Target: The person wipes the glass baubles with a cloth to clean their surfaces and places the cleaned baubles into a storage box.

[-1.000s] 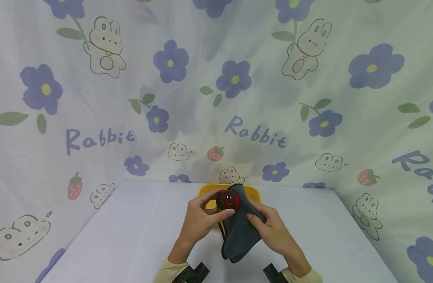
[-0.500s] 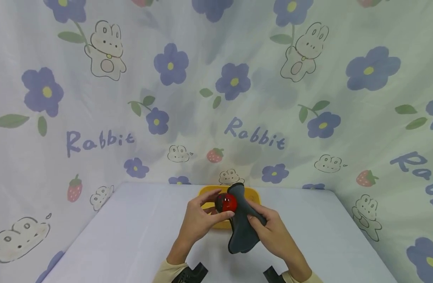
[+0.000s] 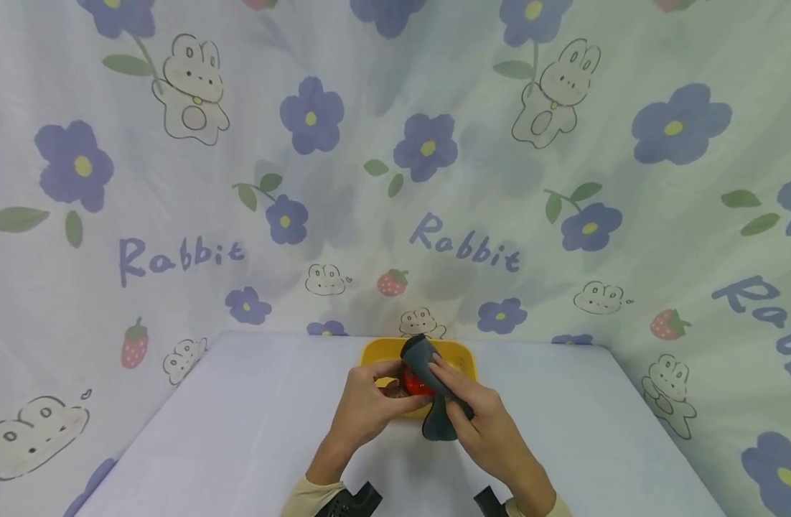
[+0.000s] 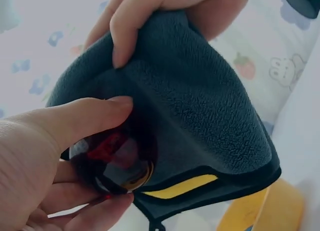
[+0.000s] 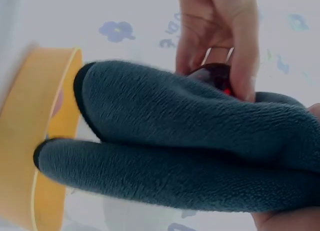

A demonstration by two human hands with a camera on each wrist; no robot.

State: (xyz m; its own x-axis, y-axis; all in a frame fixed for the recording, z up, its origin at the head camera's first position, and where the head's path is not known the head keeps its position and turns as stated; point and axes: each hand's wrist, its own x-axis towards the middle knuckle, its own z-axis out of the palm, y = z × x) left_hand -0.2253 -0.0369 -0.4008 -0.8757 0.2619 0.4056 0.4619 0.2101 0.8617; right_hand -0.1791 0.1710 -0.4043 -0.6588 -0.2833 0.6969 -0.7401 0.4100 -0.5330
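My left hand (image 3: 363, 406) pinches a glossy dark-red ball (image 4: 117, 163) between thumb and fingers. The ball looks see-through in the left wrist view. From the right, my right hand (image 3: 489, 424) grips a folded dark grey-blue cloth (image 5: 170, 106) with black edging and a yellow strip. Part of the cloth drapes over the ball's right and upper side, with the right fingers lying on top of it. A lower flap of cloth hangs beneath the right thumb. In the right wrist view the cloth hides most of the ball.
Directly behind the hands stands a yellow bin (image 3: 370, 353) on the white-covered table (image 3: 273, 424). The hands and cloth overlap its front in the head view. A curtain (image 3: 363, 208) with printed flowers and rabbits surrounds the table at the back and sides.
The right hand has moved left and brought the cloth over the ball, which was uncovered before. The ball has turned in the left fingers, showing more red. The cloth is bunched smaller.
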